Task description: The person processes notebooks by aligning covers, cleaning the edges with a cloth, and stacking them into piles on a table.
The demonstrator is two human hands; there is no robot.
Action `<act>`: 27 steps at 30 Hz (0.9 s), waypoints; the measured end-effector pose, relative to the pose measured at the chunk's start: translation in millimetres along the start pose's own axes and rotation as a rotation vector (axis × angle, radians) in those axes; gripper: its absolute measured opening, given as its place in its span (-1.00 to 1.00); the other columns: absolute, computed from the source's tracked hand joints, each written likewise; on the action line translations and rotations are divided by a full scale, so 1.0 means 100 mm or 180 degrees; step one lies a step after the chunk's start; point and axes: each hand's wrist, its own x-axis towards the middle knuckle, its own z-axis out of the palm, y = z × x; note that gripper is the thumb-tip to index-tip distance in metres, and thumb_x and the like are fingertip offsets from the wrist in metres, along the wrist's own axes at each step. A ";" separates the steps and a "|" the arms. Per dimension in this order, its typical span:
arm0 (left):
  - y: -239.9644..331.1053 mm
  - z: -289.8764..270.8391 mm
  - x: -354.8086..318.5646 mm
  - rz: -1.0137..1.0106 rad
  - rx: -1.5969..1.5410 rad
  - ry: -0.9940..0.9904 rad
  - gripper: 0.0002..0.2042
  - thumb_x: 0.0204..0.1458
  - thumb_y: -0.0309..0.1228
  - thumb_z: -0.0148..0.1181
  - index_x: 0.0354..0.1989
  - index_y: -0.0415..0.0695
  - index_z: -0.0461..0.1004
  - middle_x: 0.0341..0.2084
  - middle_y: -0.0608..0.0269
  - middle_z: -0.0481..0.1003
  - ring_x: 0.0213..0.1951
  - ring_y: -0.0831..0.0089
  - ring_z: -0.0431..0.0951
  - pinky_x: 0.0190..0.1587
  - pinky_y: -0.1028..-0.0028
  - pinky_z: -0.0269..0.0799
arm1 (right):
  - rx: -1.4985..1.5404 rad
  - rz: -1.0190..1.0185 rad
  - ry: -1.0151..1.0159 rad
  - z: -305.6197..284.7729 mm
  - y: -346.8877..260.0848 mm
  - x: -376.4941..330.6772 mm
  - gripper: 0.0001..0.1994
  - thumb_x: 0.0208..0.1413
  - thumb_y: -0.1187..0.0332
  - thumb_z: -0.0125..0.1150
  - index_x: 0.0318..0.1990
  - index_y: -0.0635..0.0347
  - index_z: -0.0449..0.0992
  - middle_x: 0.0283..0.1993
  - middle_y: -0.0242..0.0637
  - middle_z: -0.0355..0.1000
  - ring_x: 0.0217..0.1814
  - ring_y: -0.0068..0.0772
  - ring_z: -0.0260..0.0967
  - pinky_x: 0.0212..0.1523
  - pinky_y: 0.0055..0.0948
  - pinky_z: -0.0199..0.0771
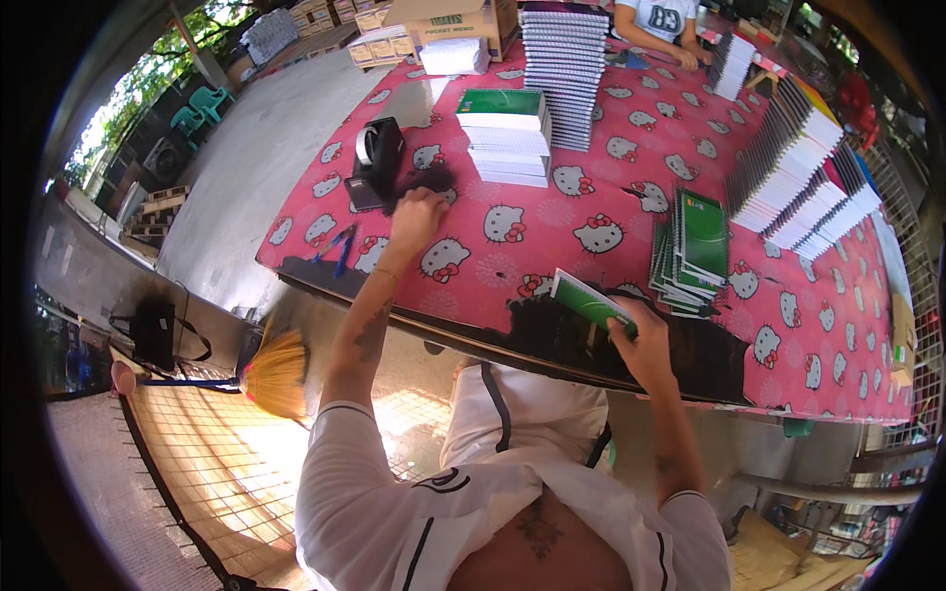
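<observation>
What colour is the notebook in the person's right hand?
Green, with a white edge: the notebook held in the right hand shows best in the head view.

Table cover: pink cartoon-cat cloth (591,187)
Far end: tall spiral notebook stack (564,69), cardboard boxes (448,20)
Right side: leaning notebook rows (788,167)
Floor, left: straw broom (276,374), black bag (155,333)

Bare tablecloth (552,222) mid-table, tape dispenser (377,158) left, notebook stacks (690,251) right
</observation>
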 end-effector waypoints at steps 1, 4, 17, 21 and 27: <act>0.06 0.04 0.07 -0.0113 -0.0060 0.0357 -0.79 0.05 -0.42 0.30 -0.16 -0.18 0.54 -0.23 0.01 0.55 -0.24 0.03 0.56 -0.18 0.18 0.51 | 0.0060 -0.0175 0.0252 0.09 0.09 0.00 -0.68 0.07 0.56 0.26 0.02 0.27 0.49 -0.05 -0.09 0.54 -0.15 -0.22 0.53 -0.13 -0.44 0.48; 0.28 0.07 0.16 -0.0187 0.0063 0.0601 -0.85 0.13 -0.40 0.22 -0.18 -0.15 0.48 -0.27 0.07 0.52 -0.27 0.05 0.55 -0.24 0.15 0.48 | 0.1027 0.0531 0.0495 0.24 0.33 -0.10 -0.60 0.09 0.58 0.24 0.10 0.25 0.34 -0.03 -0.12 0.49 -0.03 -0.40 0.45 -0.05 -0.41 0.45; 0.29 0.01 0.29 -0.0817 -0.0805 0.0144 -0.65 0.08 -0.38 0.29 0.06 -0.10 0.50 -0.27 0.08 0.51 -0.23 0.12 0.56 -0.20 0.21 0.47 | 0.1450 0.0833 0.0800 0.39 0.30 -0.03 -0.74 0.11 0.49 0.32 -0.04 0.27 0.47 -0.21 -0.36 0.46 -0.24 -0.64 0.34 -0.21 -0.58 0.36; 0.09 0.10 0.13 0.0171 -0.0010 0.0277 -0.54 0.07 -0.20 0.32 0.14 -0.08 0.48 -0.09 -0.01 0.50 -0.05 0.02 0.50 0.03 0.14 0.42 | 0.1326 0.0856 0.0741 0.38 0.22 -0.06 -0.77 0.15 0.46 0.30 -0.06 0.27 0.49 -0.29 -0.41 0.44 -0.30 -0.68 0.31 -0.27 -0.59 0.32; -0.26 0.01 0.10 -0.1195 0.0700 -0.0136 -0.74 0.11 -0.22 0.24 -0.10 -0.08 0.53 -0.14 0.08 0.55 -0.07 0.01 0.52 -0.01 0.10 0.41 | 0.1375 0.0831 0.0692 0.40 0.22 -0.07 -0.77 0.15 0.43 0.31 -0.07 0.28 0.49 -0.33 -0.45 0.40 -0.33 -0.68 0.28 -0.31 -0.60 0.29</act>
